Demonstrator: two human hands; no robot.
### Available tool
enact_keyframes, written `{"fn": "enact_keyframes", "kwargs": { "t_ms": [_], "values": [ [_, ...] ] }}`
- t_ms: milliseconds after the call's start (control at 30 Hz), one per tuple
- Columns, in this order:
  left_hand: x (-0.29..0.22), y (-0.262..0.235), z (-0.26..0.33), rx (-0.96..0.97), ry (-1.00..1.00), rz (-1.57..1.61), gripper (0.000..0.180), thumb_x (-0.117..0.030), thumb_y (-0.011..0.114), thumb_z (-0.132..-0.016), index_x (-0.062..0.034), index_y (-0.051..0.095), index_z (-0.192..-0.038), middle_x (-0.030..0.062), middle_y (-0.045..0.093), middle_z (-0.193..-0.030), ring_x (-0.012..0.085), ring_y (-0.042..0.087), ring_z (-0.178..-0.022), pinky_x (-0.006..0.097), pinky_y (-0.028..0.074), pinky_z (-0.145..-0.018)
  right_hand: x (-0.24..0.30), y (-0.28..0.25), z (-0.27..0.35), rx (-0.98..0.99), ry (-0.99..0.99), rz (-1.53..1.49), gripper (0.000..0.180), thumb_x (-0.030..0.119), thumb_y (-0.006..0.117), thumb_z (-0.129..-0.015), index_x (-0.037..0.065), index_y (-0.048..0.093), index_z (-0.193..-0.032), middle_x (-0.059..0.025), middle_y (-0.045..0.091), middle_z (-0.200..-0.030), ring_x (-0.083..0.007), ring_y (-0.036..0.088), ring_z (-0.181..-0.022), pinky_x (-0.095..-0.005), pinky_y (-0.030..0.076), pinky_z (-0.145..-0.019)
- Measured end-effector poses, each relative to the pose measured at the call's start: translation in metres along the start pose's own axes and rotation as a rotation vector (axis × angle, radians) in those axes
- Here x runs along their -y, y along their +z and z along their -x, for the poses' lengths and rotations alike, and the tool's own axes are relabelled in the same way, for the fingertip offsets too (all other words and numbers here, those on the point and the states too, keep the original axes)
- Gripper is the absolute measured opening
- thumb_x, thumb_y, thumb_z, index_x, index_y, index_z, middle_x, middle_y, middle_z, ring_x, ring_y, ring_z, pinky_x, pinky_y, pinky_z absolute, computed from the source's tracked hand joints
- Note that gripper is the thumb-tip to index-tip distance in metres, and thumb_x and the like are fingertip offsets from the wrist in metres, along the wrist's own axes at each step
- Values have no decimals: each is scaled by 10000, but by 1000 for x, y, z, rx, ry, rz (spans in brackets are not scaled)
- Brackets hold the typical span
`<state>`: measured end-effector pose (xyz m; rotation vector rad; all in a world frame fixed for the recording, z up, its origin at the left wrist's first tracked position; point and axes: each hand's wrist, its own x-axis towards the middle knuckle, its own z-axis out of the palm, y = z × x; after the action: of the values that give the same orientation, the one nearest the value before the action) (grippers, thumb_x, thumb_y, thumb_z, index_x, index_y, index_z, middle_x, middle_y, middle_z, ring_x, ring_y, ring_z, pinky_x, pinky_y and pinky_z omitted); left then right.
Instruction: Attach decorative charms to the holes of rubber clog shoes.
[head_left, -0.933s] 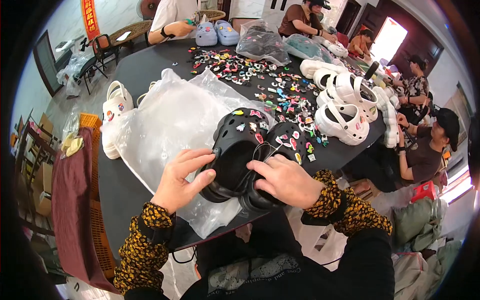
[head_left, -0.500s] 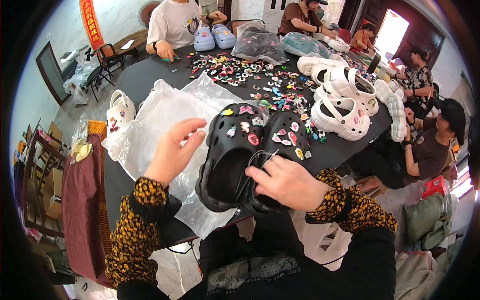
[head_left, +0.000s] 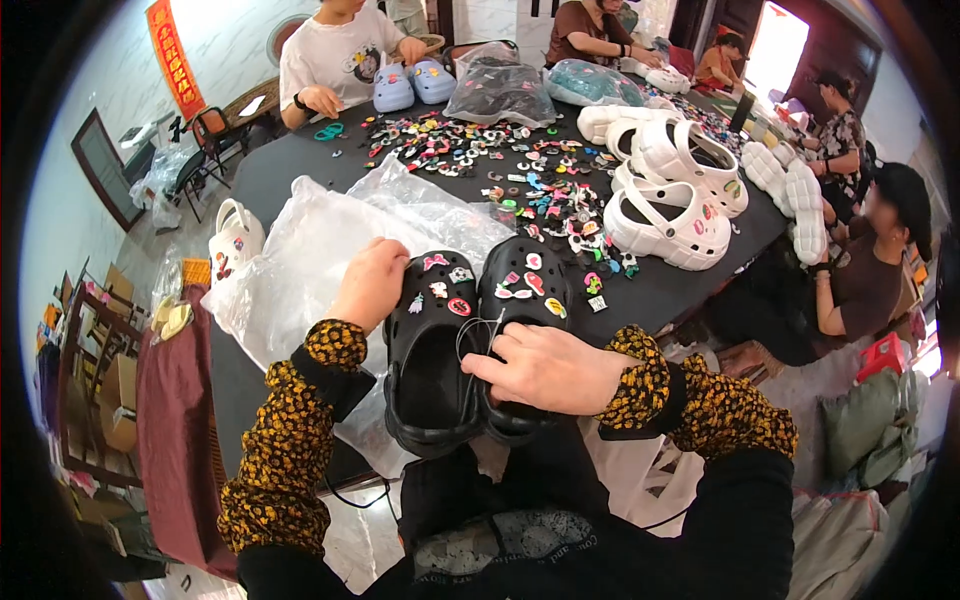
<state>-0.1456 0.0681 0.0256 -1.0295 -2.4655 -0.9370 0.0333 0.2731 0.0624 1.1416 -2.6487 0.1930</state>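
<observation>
Here the right hand [head_left: 548,370] grips a partly covered clog [head_left: 525,308], the left hand's [head_left: 369,288] hold being unclear.

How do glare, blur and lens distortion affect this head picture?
In the head view, the upper-right doorway is blown out to white; in that same head view, the translucent plastic bag shows pale highlights, the fisheye lens blackens the corners, and the black clogs look sharp enough to tell their charms apart.
</observation>
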Motion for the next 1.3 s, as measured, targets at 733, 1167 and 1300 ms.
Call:
{"fn": "enact_keyframes", "kwargs": {
  "t_ms": [733,1167,1300],
  "values": [
    [74,0,45,121,-497,202,132,-104,522,-862,7,592,-841,129,628,-731,221,624,-611,335,502,-476,52,13,14,-32,213,-129,684,153,616,-777,6,351,-1389,-109,552,-750,-253,587,-695,-343,484,-602],
    [89,-6,55,165,-665,659,113,-97,464,-916,-6,523,-884,91,612,-705,152,576,-511,271,443,-431,27,-16,-20,-15,212,-486,231,219,605,-827,54,579,-987,-189,618,-727,-371,614,-713,-453,485,-643],
    [79,-11,54,160,-675,661,121,-102,464,-921,-5,523,-879,85,612,-707,142,573,-502,255,451,-432,4,-50,-28,-60,270,-579,259,220,648,-793,47,618,-984,-177,630,-747,-349,624,-726,-405,470,-624]
  ]
}}
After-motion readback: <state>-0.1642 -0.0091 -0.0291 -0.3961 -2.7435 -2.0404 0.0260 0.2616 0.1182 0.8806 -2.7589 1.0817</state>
